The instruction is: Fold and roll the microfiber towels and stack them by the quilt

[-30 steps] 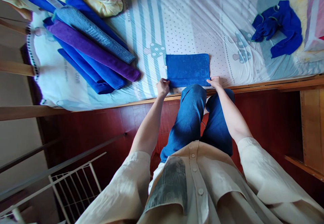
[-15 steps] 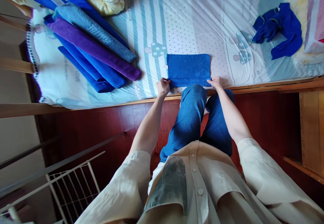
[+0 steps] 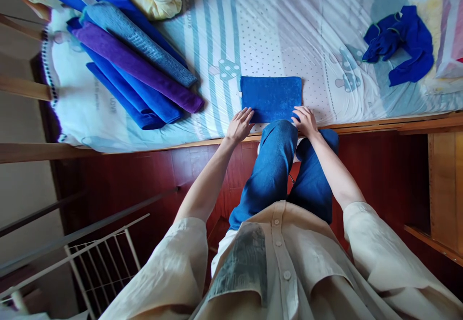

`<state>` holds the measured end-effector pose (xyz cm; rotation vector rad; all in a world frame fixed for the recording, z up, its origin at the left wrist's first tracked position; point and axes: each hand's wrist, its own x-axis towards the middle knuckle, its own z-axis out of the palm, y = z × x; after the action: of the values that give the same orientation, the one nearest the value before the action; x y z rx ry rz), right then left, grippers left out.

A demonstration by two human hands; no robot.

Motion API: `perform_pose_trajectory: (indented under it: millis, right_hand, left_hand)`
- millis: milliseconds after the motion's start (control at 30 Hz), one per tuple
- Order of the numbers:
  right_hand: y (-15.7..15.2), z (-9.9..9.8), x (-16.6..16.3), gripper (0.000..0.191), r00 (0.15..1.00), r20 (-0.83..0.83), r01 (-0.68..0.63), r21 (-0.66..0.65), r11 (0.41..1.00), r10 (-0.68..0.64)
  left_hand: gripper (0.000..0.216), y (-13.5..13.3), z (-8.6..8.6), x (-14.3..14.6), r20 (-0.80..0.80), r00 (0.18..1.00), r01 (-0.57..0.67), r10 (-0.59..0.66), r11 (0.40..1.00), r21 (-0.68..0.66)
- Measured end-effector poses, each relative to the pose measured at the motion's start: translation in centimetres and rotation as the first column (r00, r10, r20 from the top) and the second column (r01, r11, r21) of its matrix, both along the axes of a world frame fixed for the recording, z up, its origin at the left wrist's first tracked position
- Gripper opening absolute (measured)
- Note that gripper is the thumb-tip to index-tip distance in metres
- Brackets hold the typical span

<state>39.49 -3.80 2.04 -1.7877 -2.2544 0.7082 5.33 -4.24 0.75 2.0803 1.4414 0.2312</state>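
A blue towel, folded into a rectangle, lies flat on the bed near its front edge, with a small white tag at its left side. My left hand rests over the towel's near left corner, its fingers stretched out flat. Over the near right corner lies my right hand, fingers extended and slightly bent on the cloth. Neither hand grips anything. Both near corners are partly hidden under the fingers.
Several rolled or folded cloths, among them a purple one and a grey-blue one, lie at the bed's left. A crumpled blue cloth lies at the right. The wooden bed edge and a white rack are nearer me.
Both hands have let go of the towel's near corners, which they were pinching, and moved slightly inward with fingers laid on the cloth. The towel stays in place.
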Motion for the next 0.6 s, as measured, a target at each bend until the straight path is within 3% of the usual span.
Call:
perform_pose_trajectory:
  millis: [100,333,467,600]
  right_hand:
    - [-0.5,0.2,-0.4,0.052,0.998,0.018,-0.065,-0.057,0.996,0.066]
    - [0.2,-1.1,-0.8,0.057,0.994,0.096,-0.037,-0.076,0.996,0.045]
    - [1.0,-1.9,-1.0,0.059,0.998,0.058,0.034,-0.062,0.998,-0.03]
    - [1.3,-1.3,-0.9,0.057,0.991,0.062,0.12,-0.08,0.99,-0.115]
  left_hand:
    - [0.068,0.2,-1.0,0.4,-0.04,0.999,0.017,-0.018,1.0,-0.021]
    - [0.067,0.9,-2.5,1.7,-0.107,0.994,-0.002,0.003,1.0,0.011]
    - [0.063,1.9,-2.4,1.8,-0.123,0.992,0.007,-0.005,1.0,0.01]
    - [0.058,2.6,-1.5,1.1,-0.101,0.994,0.038,-0.04,0.999,-0.02]
